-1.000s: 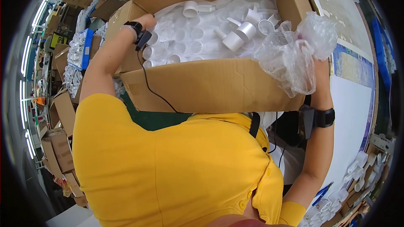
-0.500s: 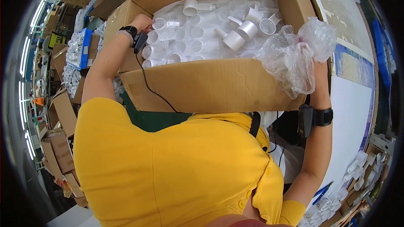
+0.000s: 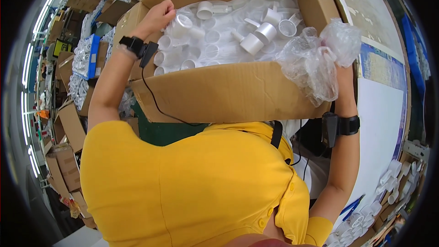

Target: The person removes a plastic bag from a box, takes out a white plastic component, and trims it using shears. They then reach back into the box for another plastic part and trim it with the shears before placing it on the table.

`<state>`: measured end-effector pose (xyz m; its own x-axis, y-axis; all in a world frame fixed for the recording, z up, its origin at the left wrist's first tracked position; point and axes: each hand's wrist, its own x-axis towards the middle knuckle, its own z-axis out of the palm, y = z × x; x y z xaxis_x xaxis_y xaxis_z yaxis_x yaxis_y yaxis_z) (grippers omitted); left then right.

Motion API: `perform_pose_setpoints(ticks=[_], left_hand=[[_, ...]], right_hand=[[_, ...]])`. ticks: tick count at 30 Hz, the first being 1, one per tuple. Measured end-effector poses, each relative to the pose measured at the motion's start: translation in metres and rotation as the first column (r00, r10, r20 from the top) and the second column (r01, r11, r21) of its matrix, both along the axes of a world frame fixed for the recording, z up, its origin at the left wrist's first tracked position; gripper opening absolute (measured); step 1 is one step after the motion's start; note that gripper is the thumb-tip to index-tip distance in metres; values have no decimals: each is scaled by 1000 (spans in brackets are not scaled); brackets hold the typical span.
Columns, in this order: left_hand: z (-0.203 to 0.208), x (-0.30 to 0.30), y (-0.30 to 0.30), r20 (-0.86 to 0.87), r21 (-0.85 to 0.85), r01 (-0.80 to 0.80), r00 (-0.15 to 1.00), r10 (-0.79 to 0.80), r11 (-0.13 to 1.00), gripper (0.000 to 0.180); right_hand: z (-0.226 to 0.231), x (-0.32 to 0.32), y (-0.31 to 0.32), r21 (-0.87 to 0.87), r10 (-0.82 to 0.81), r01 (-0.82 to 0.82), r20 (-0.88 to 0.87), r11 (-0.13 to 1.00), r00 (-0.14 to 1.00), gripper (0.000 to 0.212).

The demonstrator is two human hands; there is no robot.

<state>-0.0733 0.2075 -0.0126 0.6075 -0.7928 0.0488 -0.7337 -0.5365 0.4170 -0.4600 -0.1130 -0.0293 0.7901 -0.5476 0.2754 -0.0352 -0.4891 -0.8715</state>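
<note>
At the ten o'clock corner of the cardboard carton (image 3: 210, 92), the left hand (image 3: 158, 17) has its grip pinched on the edge of a white plastic pipe fitting (image 3: 182, 24), which sits tilted above the clear plastic layer. That hold looks shallow, so the smooth round socket could slip and drop onto the row of fittings (image 3: 165, 42) just below, perhaps scuffing them. Toward four o'clock, the right hand (image 3: 342, 68) is largely hidden by a crumpled clear plastic bag (image 3: 311, 66); I cannot tell whether its grip is clamped on the film. The bag drapes over the carton's near wall, so a pull could drag it against the loose fittings (image 3: 253, 44) at three o'clock. The left wrist's black cable (image 3: 153, 96) crosses the near wall too and could snag.
</note>
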Motion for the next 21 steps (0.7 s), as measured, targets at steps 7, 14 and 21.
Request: perform_pose_setpoints(ticks=[7,14,21], left_hand=[[7,-20,-16,-539,-110,-74,842,3,991,10],[35,-28,-32,-696,-123,-126,718,5,984,11],[59,-52,-50,-739,-329,-111,648,-183,938,14]], right_hand=[[8,-3,10,170,-25,27,-16,985,1000,32],[7,0,7,169,-14,20,-40,985,999,32],[10,18,13,-19,167,-166,74,986,983,35]])
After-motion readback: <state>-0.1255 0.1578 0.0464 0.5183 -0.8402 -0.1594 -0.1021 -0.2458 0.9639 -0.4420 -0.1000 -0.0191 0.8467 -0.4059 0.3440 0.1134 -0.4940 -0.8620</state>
